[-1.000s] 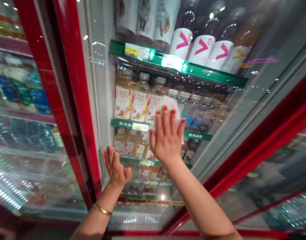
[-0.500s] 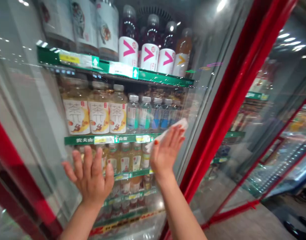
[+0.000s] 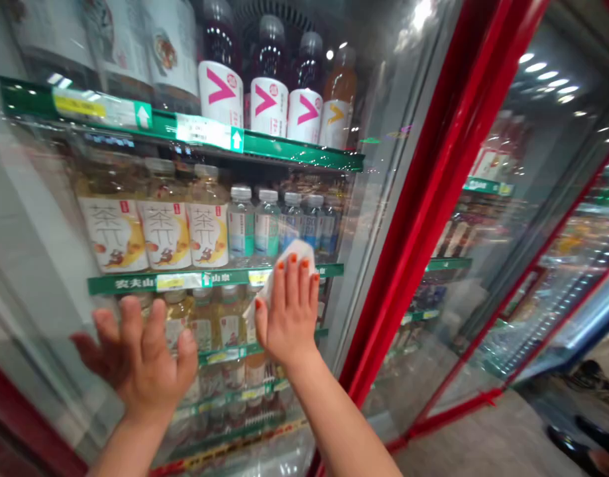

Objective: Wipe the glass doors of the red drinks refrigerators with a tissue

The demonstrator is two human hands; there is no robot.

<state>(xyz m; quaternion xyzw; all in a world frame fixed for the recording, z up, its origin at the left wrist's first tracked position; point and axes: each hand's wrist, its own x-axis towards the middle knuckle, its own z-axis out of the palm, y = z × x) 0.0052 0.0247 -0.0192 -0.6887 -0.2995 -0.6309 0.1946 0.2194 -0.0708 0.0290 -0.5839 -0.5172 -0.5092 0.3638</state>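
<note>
My right hand [image 3: 290, 324] lies flat against the glass door [image 3: 378, 86] of a drinks cooler, fingers stretched upward. Under its fingers a thin white tissue [image 3: 301, 248] is pressed to the pane, its edges sticking out above the fingertips and beside the thumb. To the left, my left hand [image 3: 148, 358] is spread wide at the glass and holds nothing; whether it touches the pane I cannot tell. Behind the glass are small blue-labelled bottles [image 3: 311, 225] near the tissue and larger tea bottles [image 3: 166, 235] above my left hand.
A red door frame [image 3: 433, 172] runs slanting along the right side. Green-edged shelves [image 3: 304, 149] inside carry several bottles with white V labels [image 3: 268, 106]. Another glass-fronted cooler [image 3: 537, 344] stands farther right. Part of a person with a dark shoe [image 3: 565, 445] shows at the lower right.
My right hand has slid left across the glass with the tissue, and its fingers now point more upright. My left hand stays spread, tilted slightly more. The view has shifted right.
</note>
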